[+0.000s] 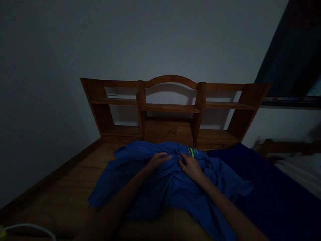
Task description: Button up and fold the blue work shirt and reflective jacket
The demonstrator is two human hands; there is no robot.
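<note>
A crumpled blue garment (160, 187), by its look a work jacket or shirt, is spread in front of me on the wooden bed boards. A lime-yellow stripe and a pale letter mark its upper part, just above my right hand. My left hand (157, 161) pinches the cloth near the top middle, thumb pointing right. Close beside it on the right, my right hand (191, 166) has its fingers closed on the same cloth. Folds run down from between the two hands. The fingertips are partly lost in the folds and the dim light.
Behind the garment stands a wooden headboard with shelves (173, 107) against the pale wall. Dark blue bedding (263, 194) lies to the right. Bare wooden boards (65, 187) show on the left. A white cable (30, 226) curves at the lower left; a dark curtain (283, 60) hangs upper right.
</note>
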